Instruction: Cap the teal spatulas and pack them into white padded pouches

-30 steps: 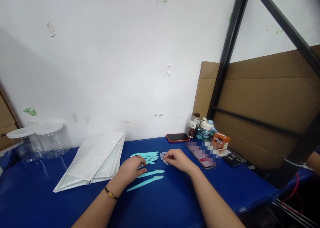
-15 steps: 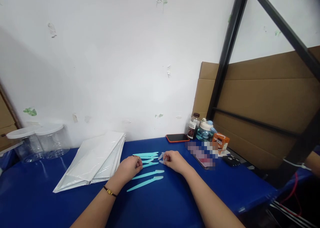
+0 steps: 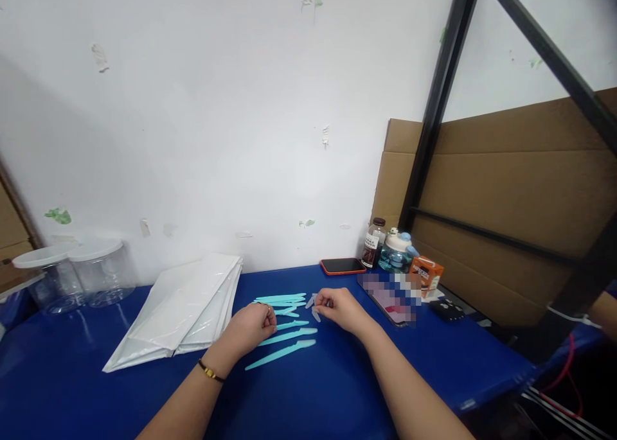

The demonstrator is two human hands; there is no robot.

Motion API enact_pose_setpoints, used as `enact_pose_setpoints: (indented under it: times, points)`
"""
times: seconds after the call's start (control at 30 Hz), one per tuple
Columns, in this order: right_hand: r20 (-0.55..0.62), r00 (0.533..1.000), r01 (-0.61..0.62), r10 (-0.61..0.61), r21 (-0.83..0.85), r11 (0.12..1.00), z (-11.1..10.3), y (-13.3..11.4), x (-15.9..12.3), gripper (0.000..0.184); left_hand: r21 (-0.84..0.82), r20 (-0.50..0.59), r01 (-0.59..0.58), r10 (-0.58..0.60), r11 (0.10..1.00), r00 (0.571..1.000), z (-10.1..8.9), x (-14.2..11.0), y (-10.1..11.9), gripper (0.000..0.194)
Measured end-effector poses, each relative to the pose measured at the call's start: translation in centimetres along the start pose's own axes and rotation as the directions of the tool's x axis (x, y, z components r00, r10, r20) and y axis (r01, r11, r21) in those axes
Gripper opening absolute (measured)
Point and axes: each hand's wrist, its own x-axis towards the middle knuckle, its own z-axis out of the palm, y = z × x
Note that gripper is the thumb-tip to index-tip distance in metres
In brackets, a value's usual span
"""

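Note:
Several thin turquoise plastic sticks (image 3: 282, 311) lie on the blue tabletop (image 3: 313, 388) in front of me. My left hand (image 3: 250, 327) rests curled at their left ends, fingers closed on one turquoise stick (image 3: 292, 325). My right hand (image 3: 337, 306) is just right of the pile, its fingers pinched on a small clear plastic cap (image 3: 315, 314). A few more clear caps (image 3: 312, 299) lie beside it.
A stack of white plastic bags (image 3: 186, 308) lies to the left, with two clear lidded jars (image 3: 77, 274) beyond. To the right are an orange-cased phone (image 3: 342, 266), a second phone (image 3: 390, 295), a bottle (image 3: 373, 242), a water jug (image 3: 396, 250), an orange box (image 3: 426, 274) and cardboard sheets (image 3: 520, 196).
My left hand has drawn back slightly with a stick between its fingers. My right hand has stayed by the caps, pinching one.

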Motion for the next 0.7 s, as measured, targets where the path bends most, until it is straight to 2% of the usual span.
enact_pose_setpoints:
  times: [0.23,0.3,0.47,0.57,0.7]
  points:
    - [0.138,0.976,0.172,-0.166,-0.036,0.984,0.3,-0.2,-0.1,0.015,-0.035,0.019,0.009,-0.008,0.999,1.0,-0.4,-0.3,-0.9,0.012]
    - [0.143,0.974,0.183,-0.176,-0.037,0.982,0.3,-0.1,-0.1,0.016,-0.044,0.023,0.01,-0.009,0.999,1.0,-0.4,-0.3,-1.1,0.013]
    - [0.086,0.993,0.085,-0.079,-0.072,0.994,0.5,0.4,0.1,0.008,-0.027,-0.001,-0.009,0.009,1.0,1.0,-0.3,-0.3,-1.0,0.012]
    - [0.098,0.995,0.037,-0.032,-0.051,0.998,1.0,0.8,0.2,0.005,-0.03,0.001,-0.012,0.012,0.999,1.0,-0.2,-0.3,-0.9,0.012]
    - [0.168,0.986,-0.033,0.022,0.064,0.997,1.3,0.9,0.3,0.003,0.0,-0.018,-0.025,0.025,1.0,1.0,-0.1,-0.2,-0.8,0.011]
